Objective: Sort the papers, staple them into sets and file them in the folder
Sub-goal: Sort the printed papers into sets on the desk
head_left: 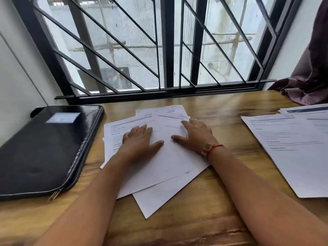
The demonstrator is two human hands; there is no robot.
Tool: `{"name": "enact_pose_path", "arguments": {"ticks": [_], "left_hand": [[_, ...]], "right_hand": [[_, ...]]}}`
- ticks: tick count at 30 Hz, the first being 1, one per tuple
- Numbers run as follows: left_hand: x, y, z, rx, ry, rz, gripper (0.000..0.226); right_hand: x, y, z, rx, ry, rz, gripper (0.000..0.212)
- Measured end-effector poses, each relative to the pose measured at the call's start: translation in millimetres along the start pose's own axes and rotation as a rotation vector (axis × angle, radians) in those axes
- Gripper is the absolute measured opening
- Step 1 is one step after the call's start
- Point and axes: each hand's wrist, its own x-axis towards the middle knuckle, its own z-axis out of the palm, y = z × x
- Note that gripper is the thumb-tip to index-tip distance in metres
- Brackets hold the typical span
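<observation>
A loose, fanned pile of printed white papers (165, 167) lies in the middle of the wooden desk (204, 210). My left hand (140, 141) rests flat on the pile's left part, fingers straight. My right hand (195, 134) lies flat on the pile's upper right, fingers spread; a watch and a red thread are on its wrist. A black zipped folder (46, 150) lies closed on the desk to the left of the pile. A second stack of printed papers (294, 146) lies at the right edge of the desk. No stapler shows.
A barred window (159, 50) runs along the desk's far edge. A purple curtain (308, 82) hangs at the back right, its hem on the desk. A white wall stands at the left, behind the folder.
</observation>
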Motion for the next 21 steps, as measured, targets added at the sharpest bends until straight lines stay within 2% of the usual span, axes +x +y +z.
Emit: {"name": "enact_pose_path", "arguments": {"ticks": [7,13,18,21], "left_hand": [[-2.6,-5.1,-3.3,-0.033,-0.032,0.062,0.066],[-2.3,-5.8,0.3,-0.036,-0.019,0.066,0.063],[-4.0,-2.9,-0.3,-0.045,-0.009,0.082,0.068],[-2.9,-3.5,-3.1,-0.047,0.006,0.071,0.064]], "right_hand": [[4.0,9.3,-4.6,0.129,0.060,0.000,0.072],[7.2,16.8,-6.1,0.354,0.155,0.022,0.067],[7.0,18.0,-10.8,0.324,0.219,-0.004,0.059],[0.3,10.9,-16.3,0.278,0.252,-0.061,0.047]]}}
